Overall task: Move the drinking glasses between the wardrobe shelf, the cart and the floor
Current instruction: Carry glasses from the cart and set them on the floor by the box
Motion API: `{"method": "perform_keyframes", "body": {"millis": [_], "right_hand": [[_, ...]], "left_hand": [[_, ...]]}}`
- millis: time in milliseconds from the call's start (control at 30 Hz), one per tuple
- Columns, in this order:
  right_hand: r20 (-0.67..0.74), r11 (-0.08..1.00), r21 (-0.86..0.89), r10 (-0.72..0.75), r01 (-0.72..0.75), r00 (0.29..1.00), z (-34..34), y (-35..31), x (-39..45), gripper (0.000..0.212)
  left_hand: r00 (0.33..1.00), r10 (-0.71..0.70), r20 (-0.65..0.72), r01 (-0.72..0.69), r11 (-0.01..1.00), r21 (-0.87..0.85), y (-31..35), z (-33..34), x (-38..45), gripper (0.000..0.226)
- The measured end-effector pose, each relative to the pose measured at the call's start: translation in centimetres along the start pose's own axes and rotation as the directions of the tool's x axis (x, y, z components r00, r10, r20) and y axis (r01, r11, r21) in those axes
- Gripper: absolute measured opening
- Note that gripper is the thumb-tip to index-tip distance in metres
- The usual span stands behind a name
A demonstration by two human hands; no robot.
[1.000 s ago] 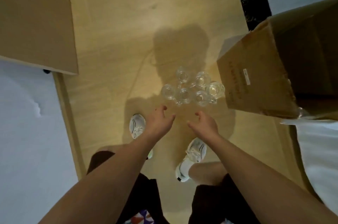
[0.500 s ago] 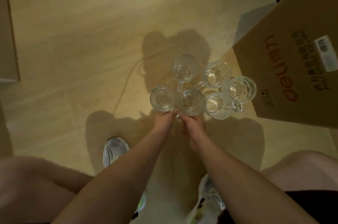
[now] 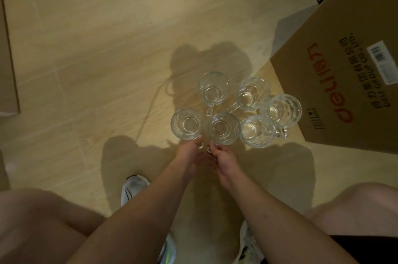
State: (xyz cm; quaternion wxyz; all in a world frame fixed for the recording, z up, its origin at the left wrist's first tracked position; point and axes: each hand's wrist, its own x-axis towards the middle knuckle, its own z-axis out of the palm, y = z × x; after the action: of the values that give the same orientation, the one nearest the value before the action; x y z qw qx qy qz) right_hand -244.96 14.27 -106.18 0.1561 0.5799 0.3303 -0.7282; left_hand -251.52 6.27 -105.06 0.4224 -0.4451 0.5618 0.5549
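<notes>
Six Glass Mugs on the Floor, Both Hands at the Nearest Pair

Six clear drinking glasses, each with a handle, stood upright in a tight cluster on the wooden floor (image 3: 97, 48), seen from above by a person crouching over them. The front-left glass (image 3: 187, 124) and the front-middle glass (image 3: 224, 128) stood side by side, nearly touching, with their handles turned toward the person. The left hand (image 3: 189, 152) reached to the handle of the front-left glass, its fingers curled round that handle. The right hand (image 3: 224, 159) reached to the handle of the front-middle glass, its fingers likewise curled about the handle (the handles themselves were mostly hidden behind the fingertips). Both glasses appeared to stand on the floor; whether either was lifted clear could not be told.

Behind them stood the back-left glass (image 3: 213, 88), its handle pointing toward the front pair, and the back-right glass (image 3: 253, 93). To the right, the front-right glass (image 3: 256, 131) and the far-right glass (image 3: 282, 110) stood close against each other, just beside the lower corner of a large cardboard box (image 3: 344, 82) with red lettering and a white barcode label.

A flat brown board (image 3: 7, 69) lay along the left edge of the view. The person's bare knees filled the lower corners, and a white shoe (image 3: 133, 188) rested on the floor below the left forearm, with another shoe (image 3: 249, 244) partly hidden beneath the right forearm.
</notes>
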Motion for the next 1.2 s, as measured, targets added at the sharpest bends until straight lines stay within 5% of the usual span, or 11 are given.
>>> {"method": "perform_keyframes", "body": {"millis": [133, 267, 567, 933, 1200], "right_hand": [[-0.037, 1.0, 0.018, 0.023, -0.022, 0.999, -0.1, -0.8, -1.0, 0.008], [-0.052, 0.993, 0.024, 0.117, -0.116, 0.992, -0.4, -3.1, -5.5, 0.013], [-0.061, 0.983, -0.097, 0.149, -0.154, 0.987, 2.5, -12.9, -28.7, 0.016], [0.1, 0.947, -0.276, -0.14, 0.163, 0.985, 15.3, -29.4, -57.5, 0.03], [0.397, 0.795, -0.332, -0.371, 0.508, 0.839, 22.2, -36.8, -69.7, 0.019]], "left_hand": [[1.0, 0.025, -0.012, -0.024, 1.0, 0.02, 0.5, -0.8, -0.9, 0.008], [1.0, -0.01, -0.017, 0.012, 0.992, 0.127, 1.5, -2.9, -5.0, 0.023], [0.999, 0.021, 0.05, -0.028, 0.989, 0.143, 8.3, -6.3, -26.6, 0.018], [0.962, 0.233, 0.142, -0.228, 0.972, -0.053, 27.6, -10.1, -56.8, 0.027], [0.82, 0.568, -0.066, -0.569, 0.8, -0.19, 35.0, -12.9, -73.6, 0.024]]}}
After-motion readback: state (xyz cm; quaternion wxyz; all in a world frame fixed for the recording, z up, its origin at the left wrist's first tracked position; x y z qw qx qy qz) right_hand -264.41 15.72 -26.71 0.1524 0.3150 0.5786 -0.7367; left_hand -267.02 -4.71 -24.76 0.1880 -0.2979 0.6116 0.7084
